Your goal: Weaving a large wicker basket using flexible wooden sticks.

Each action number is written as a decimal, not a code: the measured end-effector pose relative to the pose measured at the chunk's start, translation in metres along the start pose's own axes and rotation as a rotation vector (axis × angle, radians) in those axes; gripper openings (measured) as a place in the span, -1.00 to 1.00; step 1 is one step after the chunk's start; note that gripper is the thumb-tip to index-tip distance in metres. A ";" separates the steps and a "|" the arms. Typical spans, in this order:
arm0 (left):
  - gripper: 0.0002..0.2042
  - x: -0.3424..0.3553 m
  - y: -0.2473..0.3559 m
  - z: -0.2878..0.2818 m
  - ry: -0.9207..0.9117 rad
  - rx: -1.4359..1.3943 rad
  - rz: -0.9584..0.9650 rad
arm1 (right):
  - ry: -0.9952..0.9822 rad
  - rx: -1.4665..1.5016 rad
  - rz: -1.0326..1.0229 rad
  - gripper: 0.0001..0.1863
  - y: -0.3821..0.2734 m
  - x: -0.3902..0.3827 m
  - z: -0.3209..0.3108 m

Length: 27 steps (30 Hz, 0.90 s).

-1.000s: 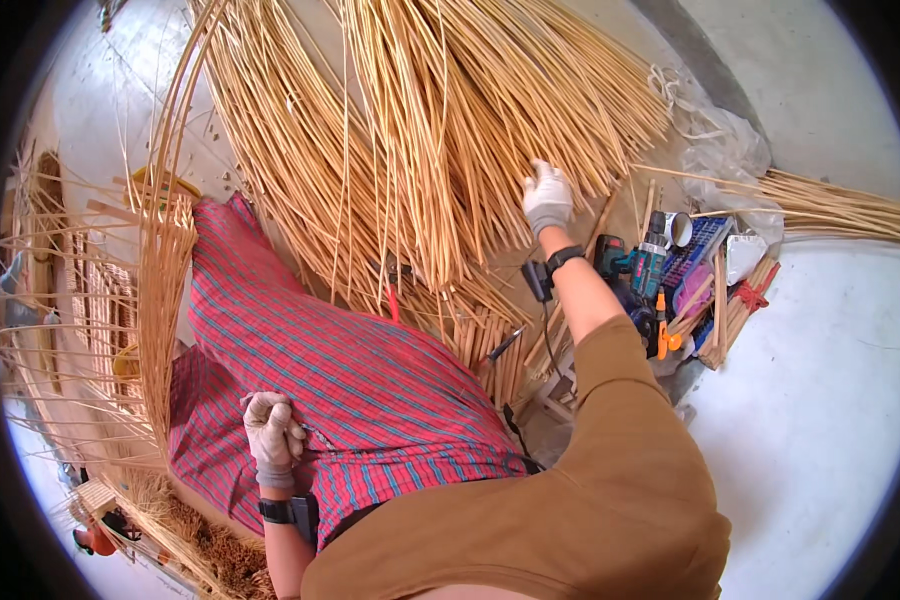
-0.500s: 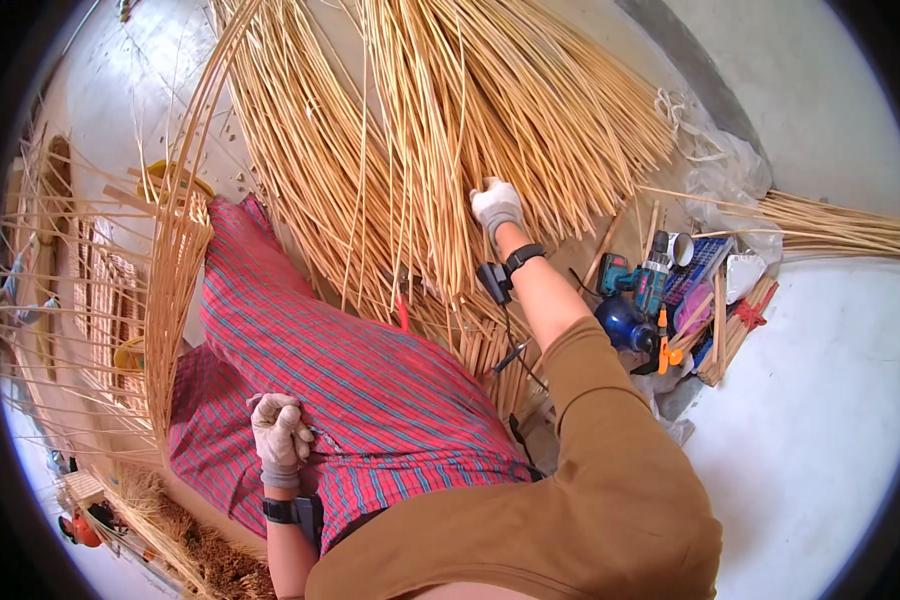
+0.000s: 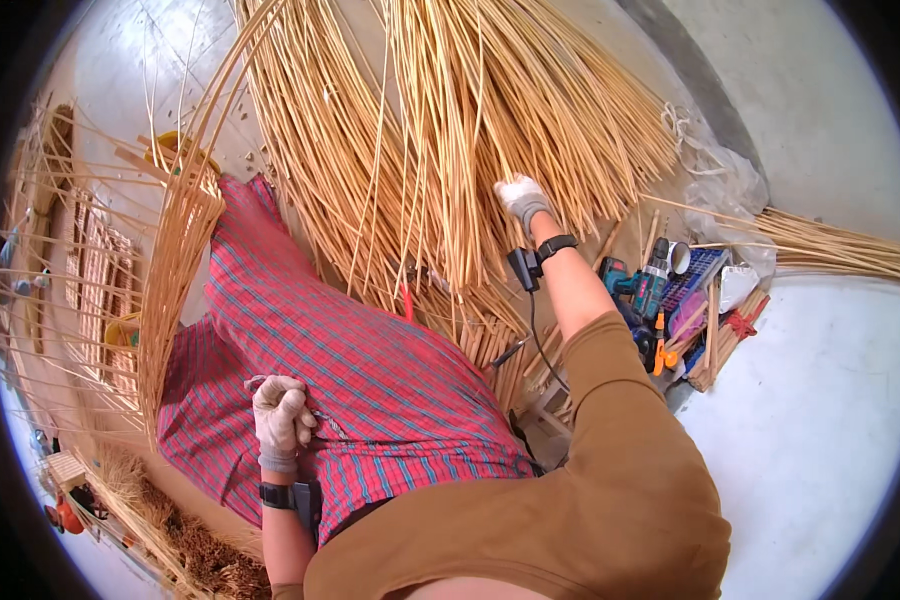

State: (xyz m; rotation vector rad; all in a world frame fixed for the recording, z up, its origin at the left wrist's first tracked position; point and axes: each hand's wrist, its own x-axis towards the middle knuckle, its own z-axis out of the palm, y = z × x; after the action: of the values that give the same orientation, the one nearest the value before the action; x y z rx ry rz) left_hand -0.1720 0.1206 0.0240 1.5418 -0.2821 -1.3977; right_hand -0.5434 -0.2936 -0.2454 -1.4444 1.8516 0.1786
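Note:
My right hand (image 3: 520,198), in a white glove, reaches into the long pale rattan rods (image 3: 450,120), its fingers closed around some of them. Lower left, my left hand (image 3: 282,418), also gloved, is curled over the red plaid cloth (image 3: 360,370) covering my legs, closed on something small that I cannot make out. Red-handled pliers (image 3: 407,300) lie partly hidden among the rods, and a dark pen-like tool (image 3: 510,352) rests on short wooden sticks (image 3: 488,337).
At right are a cordless drill (image 3: 653,280), blue tray (image 3: 692,285), clear plastic bag (image 3: 730,190) and a further bundle of rods (image 3: 830,240). A woven frame with upright canes (image 3: 170,290) stands at left, near a yellow container (image 3: 175,145) and bundled fibre (image 3: 190,530).
My right hand has moved leftward along the rattan, and its fingers, more extended a second ago, have closed onto rods. My left hand stays curled; the whole view has shifted slightly.

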 end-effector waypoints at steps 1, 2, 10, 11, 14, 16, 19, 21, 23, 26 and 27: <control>-0.89 0.000 -0.001 0.000 0.000 -0.023 0.000 | 0.004 -0.046 -0.017 -0.30 0.004 0.001 -0.002; -0.88 -0.001 -0.002 -0.001 -0.002 -0.007 0.002 | 0.003 0.090 -0.006 -0.38 0.006 -0.001 0.000; -0.82 0.006 -0.007 -0.004 -0.064 -0.009 0.090 | 0.071 -0.123 -0.113 -0.53 -0.063 -0.125 0.088; -0.83 0.006 -0.007 -0.004 -0.064 0.012 0.077 | -0.025 -0.129 -0.153 -0.35 -0.085 -0.143 0.108; -0.83 0.005 -0.008 -0.007 -0.054 0.020 0.075 | -0.087 0.012 -0.151 -0.27 -0.131 -0.170 0.146; -0.83 0.002 -0.008 -0.010 -0.029 0.021 0.057 | -0.128 0.033 -0.124 -0.29 -0.137 -0.170 0.154; -0.84 0.001 -0.013 -0.012 -0.022 0.000 0.070 | -0.159 0.154 -0.026 -0.31 -0.109 -0.160 0.147; -0.84 0.003 -0.017 -0.012 -0.036 0.016 0.090 | 0.055 0.193 -0.103 -0.29 -0.080 -0.162 0.141; -0.84 0.003 -0.015 -0.010 -0.026 -0.008 0.109 | 0.047 0.233 -0.094 -0.28 -0.055 -0.161 0.128; -0.82 -0.002 0.005 -0.003 -0.025 0.067 0.006 | 0.138 0.327 -0.047 -0.47 -0.030 -0.171 0.089; -0.81 -0.005 0.016 0.003 -0.045 0.093 0.008 | 0.205 0.287 -0.075 -0.59 -0.026 -0.179 0.069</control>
State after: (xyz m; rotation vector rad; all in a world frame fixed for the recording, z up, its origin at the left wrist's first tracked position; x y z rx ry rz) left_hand -0.1690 0.1154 0.0401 1.5841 -0.3849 -1.4324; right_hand -0.4762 -0.1280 -0.1714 -1.3669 1.8892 -0.2719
